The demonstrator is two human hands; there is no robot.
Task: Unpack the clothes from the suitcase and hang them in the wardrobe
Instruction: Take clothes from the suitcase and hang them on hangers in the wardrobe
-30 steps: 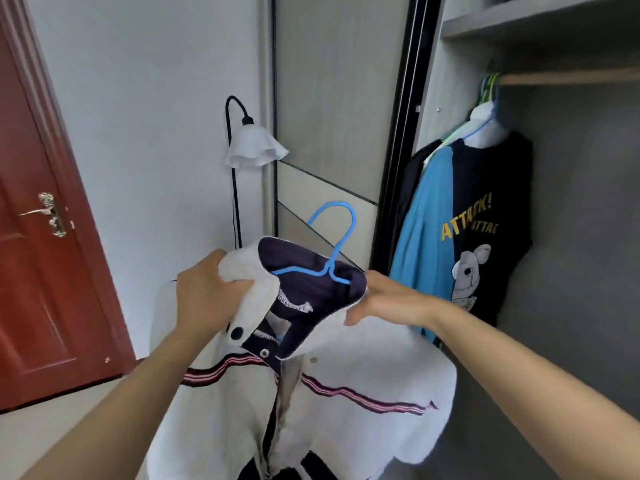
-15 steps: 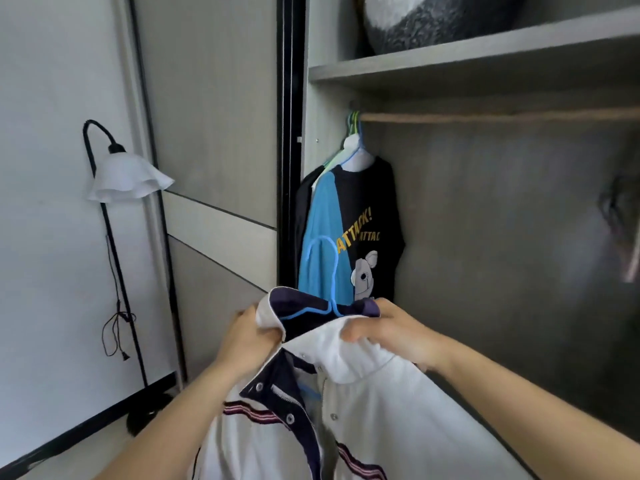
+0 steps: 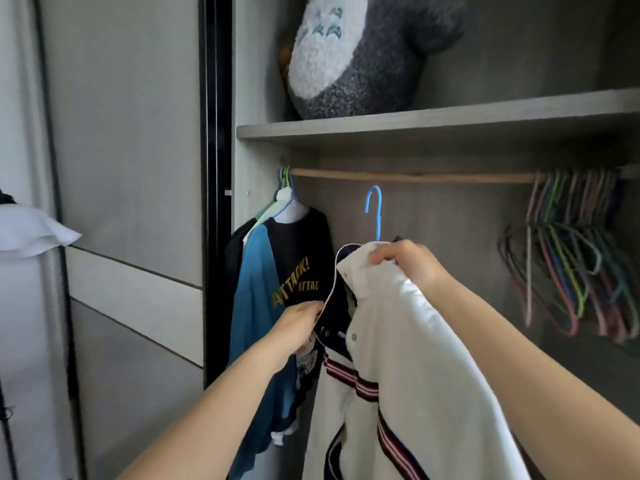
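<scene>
The right hand (image 3: 408,265) grips the bunched collar and shoulder of the white jacket (image 3: 408,358), fingers curled over the cloth, and holds it up inside the open wardrobe (image 3: 443,223). The left hand (image 3: 299,323) pinches the jacket's dark front edge just above 2 snaps. The jacket hangs from both hands, its dark lining showing at the opening and a red, white and dark striped band running across its front. The blue hanger (image 3: 376,216) sits in the jacket's neck; its hook rises above the right hand and stands just below the wooden rail (image 3: 415,176), apart from it. At the left end of the rail hang a black T-shirt (image 3: 298,258) printed "ATTACK!" and a blue garment (image 3: 251,299), close beside the left hand. At the right end hangs a bunch of empty hangers (image 3: 571,258) in several colours. On the shelf (image 3: 433,123) above the rail sits a grey and white plush toy (image 3: 356,57). A white lamp shade (image 3: 31,230) shows at the left edge, beside the sliding door (image 3: 131,150).
</scene>
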